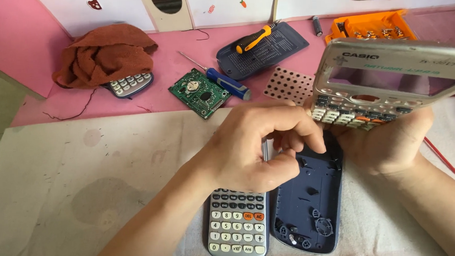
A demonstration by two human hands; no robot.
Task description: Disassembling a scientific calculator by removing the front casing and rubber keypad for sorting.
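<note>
My right hand (394, 142) holds a silver calculator front shell (391, 80) tilted up at the right, keys still in it and its display window facing me. My left hand (262, 147) is curled, fingers pinched together beside the shell's lower edge; whether it grips something small I cannot tell. Below my hands on the beige cloth (86, 198) lie a whole grey calculator (238, 226) and, right of it, an empty dark blue back case (312, 201), inside up.
On the pink surface behind: a green circuit board (199, 93), a blue-handled screwdriver (228, 83), a perforated key mat (290, 84), a dark back cover with a yellow-handled screwdriver (254, 39), an orange bit box (370, 27), a brown rag (104, 54) over another calculator (129, 85).
</note>
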